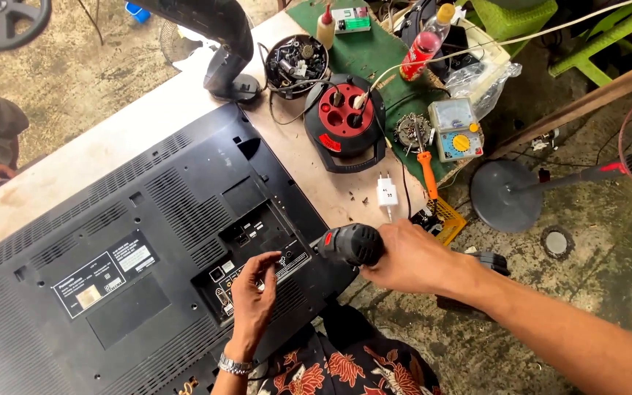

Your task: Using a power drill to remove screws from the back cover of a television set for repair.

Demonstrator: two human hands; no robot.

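A large black flat television (133, 249) lies face down on the workbench (111, 139), its ribbed back cover up. My right hand (411, 260) grips a black power screwdriver (351, 243), its nose pointing left at the cover's right edge near the connector panel. My left hand (252, 296), with a wristwatch, hovers over the connector panel with fingers curled and tips pinched together; whether something small sits between them I cannot tell.
Behind the television stand its black stand (227, 51), a red and black cable reel (345, 121), a white plug adapter (387, 194), an orange-handled screwdriver (426, 172), a multimeter (456, 130) and a red bottle (424, 42). A fan base (506, 194) sits on the floor at right.
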